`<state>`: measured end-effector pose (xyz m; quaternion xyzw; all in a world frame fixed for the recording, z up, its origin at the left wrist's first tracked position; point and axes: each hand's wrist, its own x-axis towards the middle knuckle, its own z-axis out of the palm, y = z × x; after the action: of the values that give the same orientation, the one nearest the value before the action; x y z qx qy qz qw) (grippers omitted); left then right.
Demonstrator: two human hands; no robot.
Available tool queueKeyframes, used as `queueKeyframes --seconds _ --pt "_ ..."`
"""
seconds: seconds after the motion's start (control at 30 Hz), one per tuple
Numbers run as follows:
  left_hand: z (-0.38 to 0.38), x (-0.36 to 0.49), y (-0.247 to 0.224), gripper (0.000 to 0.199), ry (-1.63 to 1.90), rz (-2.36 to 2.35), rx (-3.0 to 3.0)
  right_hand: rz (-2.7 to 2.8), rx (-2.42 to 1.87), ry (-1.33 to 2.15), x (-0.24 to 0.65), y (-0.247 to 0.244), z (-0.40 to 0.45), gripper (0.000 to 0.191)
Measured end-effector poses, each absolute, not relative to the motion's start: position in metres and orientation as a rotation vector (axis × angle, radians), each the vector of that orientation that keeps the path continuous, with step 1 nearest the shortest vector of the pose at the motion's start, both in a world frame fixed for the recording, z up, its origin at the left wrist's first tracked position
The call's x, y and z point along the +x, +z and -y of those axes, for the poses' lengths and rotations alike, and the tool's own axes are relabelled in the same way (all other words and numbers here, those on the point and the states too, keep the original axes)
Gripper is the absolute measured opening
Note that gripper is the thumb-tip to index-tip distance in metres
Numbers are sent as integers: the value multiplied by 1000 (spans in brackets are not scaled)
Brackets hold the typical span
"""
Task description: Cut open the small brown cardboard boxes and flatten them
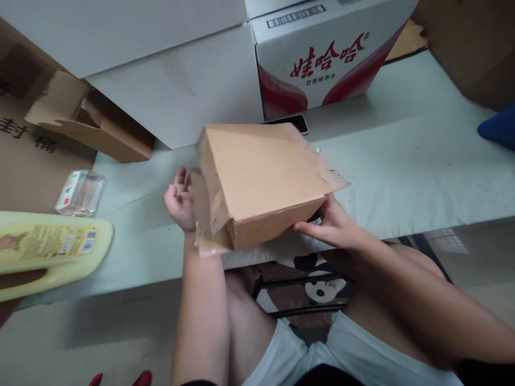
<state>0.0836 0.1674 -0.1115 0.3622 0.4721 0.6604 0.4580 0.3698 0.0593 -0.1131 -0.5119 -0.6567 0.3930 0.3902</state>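
A brown cardboard box (265, 166) is tilted above the front edge of the pale green tabletop, with torn flaps at its left end and a ragged right edge. My right hand (328, 222) grips its lower right corner, the thumb in front and the other fingers partly hidden beneath. At the box's left end is my left hand (182, 201), palm up, its fingers loosely curled and apart. The flap hides part of that hand, and nothing shows in it.
Behind stand a white-and-red carton (322, 69) and a plain white box (181, 86). A dark phone (295, 124) lies before them. Leftward are an opened brown box (100, 128), a clear plastic container (81, 193) and a yellow bottle (60, 246). A blue object (499, 127) is far right.
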Motion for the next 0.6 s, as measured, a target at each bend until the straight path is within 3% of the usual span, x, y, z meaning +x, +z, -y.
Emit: queueKeyframes --seconds 0.13,0.4,0.6 --pt "-157 97 -100 61 1541 -1301 868 1785 -1619 853 372 -119 -68 67" --pt "-146 114 -110 56 1059 -1266 766 1721 -1812 641 366 -114 -72 62" --pt "-142 119 -94 46 1337 -1028 791 1525 -1787 577 370 -111 -72 52"
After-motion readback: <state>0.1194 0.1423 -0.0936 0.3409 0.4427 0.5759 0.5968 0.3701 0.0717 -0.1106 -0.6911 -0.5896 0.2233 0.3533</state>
